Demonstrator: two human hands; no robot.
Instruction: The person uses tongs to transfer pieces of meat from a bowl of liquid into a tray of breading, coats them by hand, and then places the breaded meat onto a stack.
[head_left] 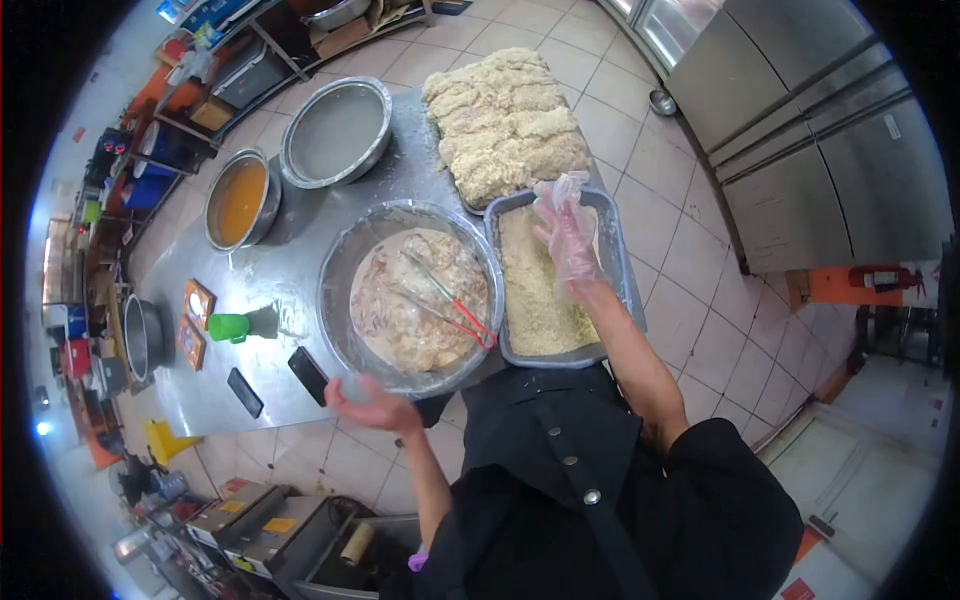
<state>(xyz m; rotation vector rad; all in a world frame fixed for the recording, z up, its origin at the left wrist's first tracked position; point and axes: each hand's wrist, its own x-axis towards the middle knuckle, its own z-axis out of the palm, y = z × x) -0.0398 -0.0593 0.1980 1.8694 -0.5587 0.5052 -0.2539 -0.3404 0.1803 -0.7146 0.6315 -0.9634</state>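
My right hand [568, 235], in a clear plastic glove, is over a grey rectangular tub [616, 250] of pale breading crumbs [530, 290]. Its fingers are apart, and I see nothing in them. Bare and slightly blurred, my left hand [375, 408] is open at the table's near edge, beside a black phone [308, 376]. Between the hands stands a large metal bowl [335, 345] of battered meat pieces [385, 290]. Red-handled tongs [462, 310] rest in that bowl. Behind the tub, breaded pieces [510, 120] are piled high on a tray.
On the steel table [270, 310] are a bowl of orange liquid [240, 205], a bowl of greyish contents [337, 130], a green cup [229, 327], a second phone [244, 392] and an empty-looking metal bowl [141, 338]. Steel refrigerators [800, 120] stand at the right.
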